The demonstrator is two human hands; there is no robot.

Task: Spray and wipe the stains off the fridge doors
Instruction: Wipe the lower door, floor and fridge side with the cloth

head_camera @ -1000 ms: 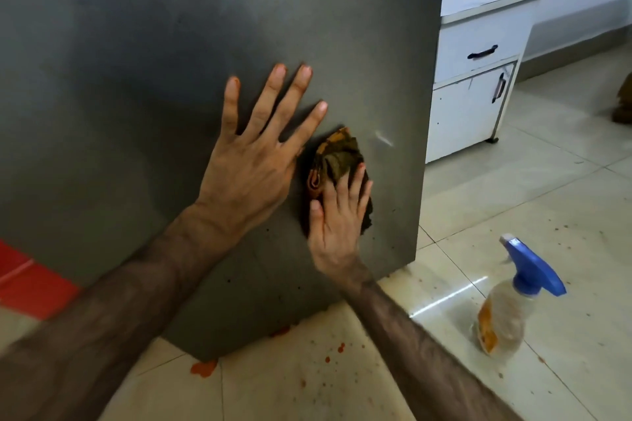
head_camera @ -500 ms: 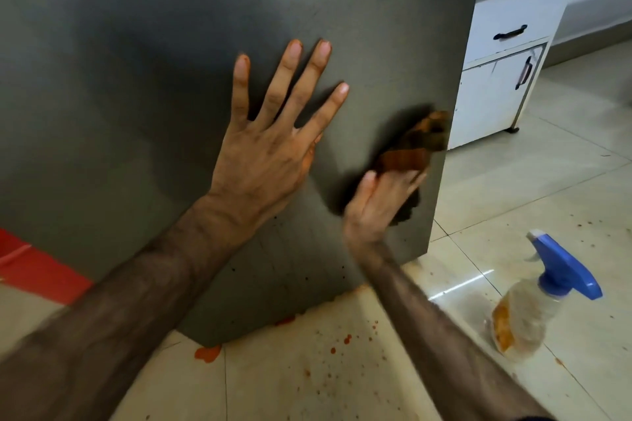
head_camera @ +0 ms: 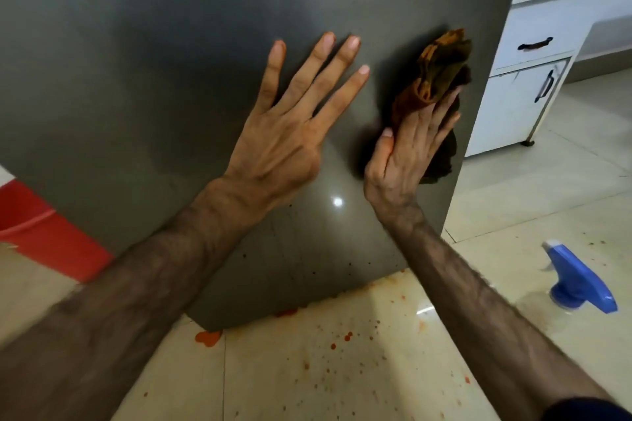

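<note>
Right of centre, right hand (head_camera: 407, 154) pressed rag (head_camera: 441, 68) flat against fridge door (head_camera: 136, 79); left hand (head_camera: 287, 133) splayed flat, holding nothing.

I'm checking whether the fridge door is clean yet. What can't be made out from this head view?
- Door surface under the cloth and right hand: covered by them.
- Door under the left hand and its shadow: hidden.
- Upper fridge door: cut off by the top edge.
- Spray bottle: body blurred, so its fill level is unreadable.
- Dark specks low on the door: too small to tell stains from dents.
</note>
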